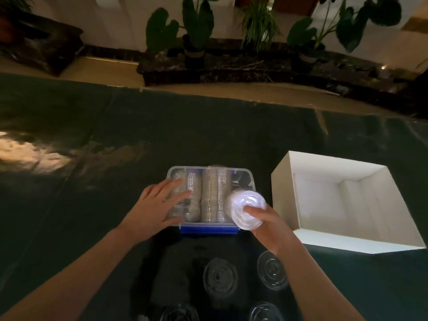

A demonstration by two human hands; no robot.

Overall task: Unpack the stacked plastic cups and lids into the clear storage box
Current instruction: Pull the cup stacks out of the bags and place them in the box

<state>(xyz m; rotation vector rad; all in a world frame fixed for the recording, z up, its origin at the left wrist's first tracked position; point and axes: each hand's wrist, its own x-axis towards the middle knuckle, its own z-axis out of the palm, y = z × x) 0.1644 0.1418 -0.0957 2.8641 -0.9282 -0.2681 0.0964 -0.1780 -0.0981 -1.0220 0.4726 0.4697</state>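
While my left hand (159, 205) lay flat with straight fingers on the cup stacks (209, 198) inside the clear storage box (243, 172), my right hand (269, 224) gripped a lid stack (246, 210).

Both bare forearms reach forward from the bottom edge. The left hand (159, 205) lies flat, fingers straight and spread, pointing toward one o'clock. The right hand (266, 224) is curled, fingers pinching something, pointing toward eleven o'clock.
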